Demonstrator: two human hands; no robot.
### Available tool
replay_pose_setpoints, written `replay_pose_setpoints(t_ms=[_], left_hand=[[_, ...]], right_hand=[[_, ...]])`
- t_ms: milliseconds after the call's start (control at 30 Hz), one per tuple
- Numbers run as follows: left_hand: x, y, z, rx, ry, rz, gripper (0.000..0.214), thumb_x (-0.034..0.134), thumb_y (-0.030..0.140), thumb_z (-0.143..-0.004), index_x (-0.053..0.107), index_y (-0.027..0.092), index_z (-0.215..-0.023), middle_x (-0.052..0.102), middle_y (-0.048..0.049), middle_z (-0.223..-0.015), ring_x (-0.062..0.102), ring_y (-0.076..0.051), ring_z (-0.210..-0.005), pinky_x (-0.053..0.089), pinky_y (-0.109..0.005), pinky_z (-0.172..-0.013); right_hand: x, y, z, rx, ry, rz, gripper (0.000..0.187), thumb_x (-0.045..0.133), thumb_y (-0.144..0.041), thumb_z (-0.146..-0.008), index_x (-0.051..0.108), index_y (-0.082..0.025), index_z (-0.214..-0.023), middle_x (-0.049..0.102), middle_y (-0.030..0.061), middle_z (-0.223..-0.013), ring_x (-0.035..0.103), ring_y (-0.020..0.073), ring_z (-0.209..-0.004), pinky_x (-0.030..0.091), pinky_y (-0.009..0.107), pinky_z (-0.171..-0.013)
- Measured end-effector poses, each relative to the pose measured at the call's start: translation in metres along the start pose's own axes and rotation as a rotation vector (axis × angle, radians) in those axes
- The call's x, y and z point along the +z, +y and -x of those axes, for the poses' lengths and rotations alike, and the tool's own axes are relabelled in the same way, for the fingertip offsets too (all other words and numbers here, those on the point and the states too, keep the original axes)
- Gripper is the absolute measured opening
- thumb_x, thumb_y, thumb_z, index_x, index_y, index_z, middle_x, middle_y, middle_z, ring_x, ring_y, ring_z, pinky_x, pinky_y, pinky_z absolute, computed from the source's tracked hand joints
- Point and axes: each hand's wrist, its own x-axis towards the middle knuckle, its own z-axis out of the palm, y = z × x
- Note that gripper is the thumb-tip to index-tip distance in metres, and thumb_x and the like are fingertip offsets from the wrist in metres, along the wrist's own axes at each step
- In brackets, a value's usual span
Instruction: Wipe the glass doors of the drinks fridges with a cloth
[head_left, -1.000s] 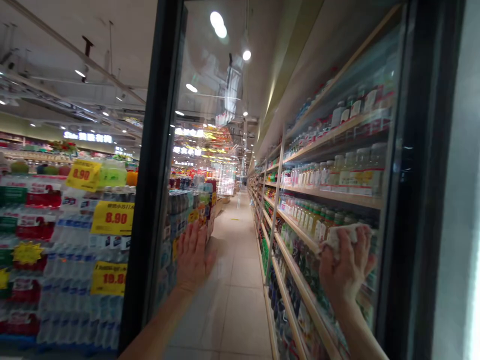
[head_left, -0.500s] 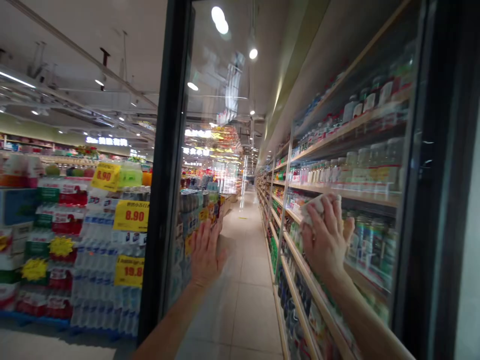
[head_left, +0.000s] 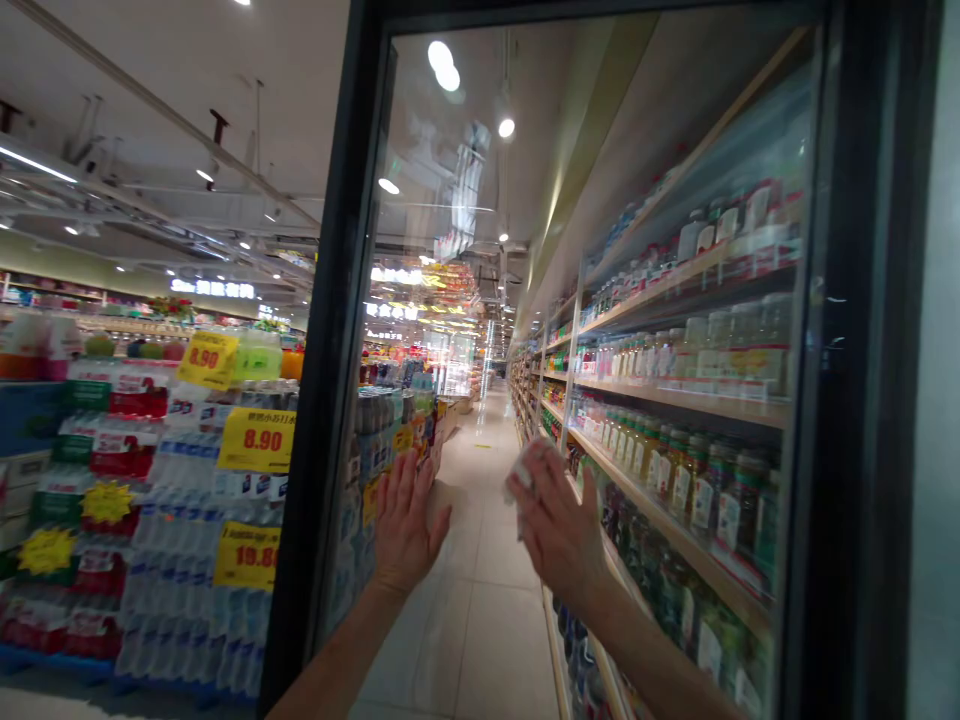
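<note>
Head view: presses one pale cloth, gripped under the right hand, near the middle of one black-framed glass door; lays the left hand, released and spread, left of the cloth. Takes in, far left, three yellow price signs and two yellow starbursts.

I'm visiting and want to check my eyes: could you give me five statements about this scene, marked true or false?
1. The right hand holds a pale cloth. True.
2. The left hand grips a bottle. False: the left hand is open, fingers spread, holding nothing.
3. The glass has a dark frame. True.
4. The price signs are right of the glass. False: the price signs are left of it.
5. Bottles stand on shelves. True.
</note>
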Motion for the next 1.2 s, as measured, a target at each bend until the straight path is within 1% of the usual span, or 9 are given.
replay_pose_setpoints(t_ms=[100,233,300,533,700,767,933,1100,1200], left_hand=[[0.0,0.0,0.0,0.0,-0.001,-0.006,0.065,0.043,0.03,-0.088,0.016,0.016,-0.145,0.023,-0.0136,-0.15,0.017,-0.025,-0.14,0.02,-0.045,-0.112],[0.0,0.0,0.001,-0.007,-0.002,0.012,0.065,0.044,0.032,-0.087,0.017,0.016,-0.145,0.023,-0.0129,-0.151,0.017,-0.025,-0.14,0.019,-0.044,-0.112],[0.0,0.001,0.001,-0.014,-0.006,0.022,0.066,0.045,0.031,-0.087,0.017,0.017,-0.145,0.022,-0.0125,-0.151,0.016,-0.025,-0.141,0.018,-0.044,-0.113],[-0.001,0.001,0.0,-0.012,-0.005,0.002,0.067,0.046,0.032,-0.087,0.015,0.017,-0.145,0.021,-0.0118,-0.151,0.016,-0.025,-0.141,0.018,-0.045,-0.112],[0.001,0.0,0.002,-0.003,0.003,0.015,0.065,0.043,0.032,-0.088,0.016,0.017,-0.145,0.021,-0.0121,-0.151,0.017,-0.025,-0.14,0.019,-0.045,-0.112],[0.001,0.0,0.003,-0.016,-0.002,0.02,0.065,0.044,0.033,-0.088,0.016,0.018,-0.145,0.022,-0.0124,-0.151,0.017,-0.026,-0.14,0.019,-0.046,-0.112],[-0.001,0.001,0.002,-0.007,-0.005,0.012,0.065,0.045,0.032,-0.087,0.017,0.016,-0.145,0.023,-0.0136,-0.15,0.017,-0.025,-0.14,0.018,-0.044,-0.112],[-0.001,0.0,0.002,-0.018,-0.018,0.017,0.065,0.043,0.033,-0.088,0.015,0.018,-0.145,0.023,-0.013,-0.151,0.017,-0.026,-0.14,0.02,-0.046,-0.112],[-0.002,0.0,0.002,-0.014,-0.021,0.025,0.065,0.043,0.032,-0.088,0.016,0.018,-0.145,0.023,-0.0131,-0.15,0.017,-0.025,-0.14,0.019,-0.046,-0.112]], right_hand=[[-0.002,0.002,0.011,-0.045,-0.021,-0.038,0.033,0.051,-0.027,-0.084,0.059,-0.027,-0.116,0.055,0.0038,-0.13,0.034,0.0196,-0.133,0.005,0.046,-0.114],[-0.013,0.038,0.0,0.281,0.189,0.112,0.039,0.048,-0.028,-0.086,0.054,-0.024,-0.124,0.044,0.0112,-0.139,0.032,0.0279,-0.134,0.016,0.053,-0.109],[-0.014,0.041,-0.001,0.335,0.208,0.149,0.041,0.048,-0.027,-0.086,0.052,-0.021,-0.126,0.04,0.0132,-0.142,0.029,0.0297,-0.135,0.018,0.053,-0.108],[0.004,-0.017,0.023,-0.135,-0.083,-0.067,0.032,0.052,-0.023,-0.084,0.059,-0.028,-0.115,0.054,0.0003,-0.131,0.028,0.0174,-0.136,0.002,0.046,-0.114],[0.0,0.013,-0.027,0.149,0.082,0.061,0.038,0.049,-0.025,-0.085,0.054,-0.023,-0.122,0.046,0.0084,-0.138,0.027,0.0235,-0.137,0.006,0.051,-0.112],[0.001,0.013,-0.032,0.129,0.057,0.064,0.038,0.048,-0.025,-0.085,0.054,-0.023,-0.123,0.045,0.0083,-0.139,0.025,0.0237,-0.137,0.006,0.051,-0.112],[0.009,-0.01,-0.013,-0.311,-0.138,-0.077,0.034,0.049,-0.026,-0.085,0.057,-0.027,-0.118,0.045,-0.0007,-0.139,0.024,0.0197,-0.137,0.0,0.049,-0.114],[0.01,-0.002,-0.043,0.029,0.006,0.021,0.036,0.048,-0.026,-0.086,0.054,-0.025,-0.122,0.045,0.0056,-0.14,0.026,0.0217,-0.137,0.005,0.051,-0.112],[0.01,-0.011,-0.036,-0.013,-0.033,0.009,0.037,0.048,-0.024,-0.085,0.054,-0.025,-0.122,0.044,0.0047,-0.14,0.027,0.0212,-0.136,0.007,0.05,-0.112]])
